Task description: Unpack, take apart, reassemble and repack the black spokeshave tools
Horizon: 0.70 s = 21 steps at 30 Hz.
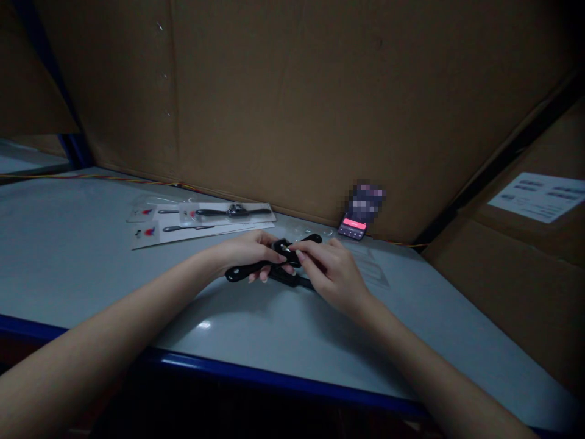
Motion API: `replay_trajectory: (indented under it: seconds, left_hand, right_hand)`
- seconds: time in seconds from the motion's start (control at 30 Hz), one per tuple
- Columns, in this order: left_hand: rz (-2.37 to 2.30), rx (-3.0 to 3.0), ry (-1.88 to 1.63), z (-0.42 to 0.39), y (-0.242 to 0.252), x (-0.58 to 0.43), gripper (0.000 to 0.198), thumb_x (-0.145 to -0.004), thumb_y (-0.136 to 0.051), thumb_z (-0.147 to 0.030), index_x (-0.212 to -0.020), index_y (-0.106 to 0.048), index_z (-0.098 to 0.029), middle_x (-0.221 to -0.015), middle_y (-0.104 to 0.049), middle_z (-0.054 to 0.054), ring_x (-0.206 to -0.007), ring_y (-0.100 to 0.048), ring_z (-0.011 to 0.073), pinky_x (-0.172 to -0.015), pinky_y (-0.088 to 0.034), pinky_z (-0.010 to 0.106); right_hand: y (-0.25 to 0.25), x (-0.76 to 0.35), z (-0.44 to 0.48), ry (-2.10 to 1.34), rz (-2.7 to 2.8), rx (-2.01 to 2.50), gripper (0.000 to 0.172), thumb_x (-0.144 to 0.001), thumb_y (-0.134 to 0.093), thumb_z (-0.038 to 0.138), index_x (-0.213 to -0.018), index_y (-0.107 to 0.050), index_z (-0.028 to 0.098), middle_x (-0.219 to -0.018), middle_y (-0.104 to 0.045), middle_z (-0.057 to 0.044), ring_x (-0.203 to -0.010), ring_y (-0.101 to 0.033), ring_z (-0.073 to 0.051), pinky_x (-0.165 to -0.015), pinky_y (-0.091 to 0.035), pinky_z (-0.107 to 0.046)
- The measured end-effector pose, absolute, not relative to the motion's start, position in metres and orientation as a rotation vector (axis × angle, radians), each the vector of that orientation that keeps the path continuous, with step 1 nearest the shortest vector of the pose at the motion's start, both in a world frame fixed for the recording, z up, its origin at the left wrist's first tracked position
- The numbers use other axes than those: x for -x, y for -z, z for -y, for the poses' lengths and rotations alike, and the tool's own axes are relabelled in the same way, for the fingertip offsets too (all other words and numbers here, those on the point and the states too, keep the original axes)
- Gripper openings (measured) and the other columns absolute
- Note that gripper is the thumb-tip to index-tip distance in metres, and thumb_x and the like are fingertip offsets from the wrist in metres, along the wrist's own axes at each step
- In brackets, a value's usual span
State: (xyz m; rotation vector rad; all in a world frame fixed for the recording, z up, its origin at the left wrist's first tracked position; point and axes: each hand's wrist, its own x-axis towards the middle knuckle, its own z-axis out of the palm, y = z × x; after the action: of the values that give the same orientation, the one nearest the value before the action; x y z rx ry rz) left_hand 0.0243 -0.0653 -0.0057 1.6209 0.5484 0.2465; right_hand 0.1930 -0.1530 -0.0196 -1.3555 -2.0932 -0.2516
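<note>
A black wristwatch (pixel 278 249) with a long strap is held just above the grey table (pixel 91 256). My left hand (pixel 249 251) is closed on the strap, whose end (pixel 235 274) sticks out to the left. My right hand (pixel 331 271) pinches the watch body from the right. Another black strap piece (pixel 287 279) lies under my hands on the table.
Flat clear packets with watches (pixel 201 221) lie at the back left of the table. A phone (pixel 353 228) with a lit screen leans on the cardboard wall (pixel 297 110). Clear plastic film (pixel 370 262) lies by it. A cardboard box (pixel 516 256) stands at the right. The blue table edge (pixel 256 372) runs along the front.
</note>
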Motion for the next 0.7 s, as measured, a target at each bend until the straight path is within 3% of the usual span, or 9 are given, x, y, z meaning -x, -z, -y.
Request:
replay_trajectory:
  seconds: [0.23, 0.57, 0.7]
  left_hand:
    - [-0.517, -1.625, -0.280, 0.0638, 0.0074, -0.0245, 0.008, -0.079, -0.051, -0.011, -0.083, -0.057, -0.013, -0.044, -0.056, -0.006, -0.027, -0.045, 0.0068, -0.026, -0.031, 0.014]
    - [-0.522, -1.660, -0.282, 0.0616, 0.0092, -0.0240, 0.008, -0.079, -0.053, -0.015, -0.085, -0.058, -0.013, -0.041, -0.054, -0.006, -0.027, -0.044, 0.0070, -0.026, -0.030, 0.015]
    - [-0.505, -1.660, -0.284, 0.0612, 0.0099, -0.0236, 0.006, -0.078, -0.054, -0.017, -0.082, -0.058, -0.014, -0.041, -0.053, -0.007, -0.028, -0.045, 0.0068, -0.028, -0.031, 0.014]
  right_hand:
    - [0.0217, -0.1907, 0.1537, 0.144, 2.093, 1.276, 0.026, -0.086, -0.044, 0.020, -0.107, -0.061, 0.022, -0.076, -0.069, 0.000, -0.063, -0.058, -0.013, -0.066, -0.032, -0.029]
    - [0.0219, -0.1900, 0.1527, 0.220, 2.074, 1.411, 0.020, -0.084, -0.044, 0.018, -0.096, -0.061, 0.020, -0.068, -0.065, -0.001, -0.059, -0.052, -0.016, -0.063, -0.032, -0.029]
    - [0.0225, -0.1890, 0.1529, 0.122, 2.104, 1.325, 0.026, -0.085, -0.044, 0.017, -0.105, -0.060, 0.021, -0.072, -0.066, -0.001, -0.062, -0.053, -0.015, -0.064, -0.033, -0.028]
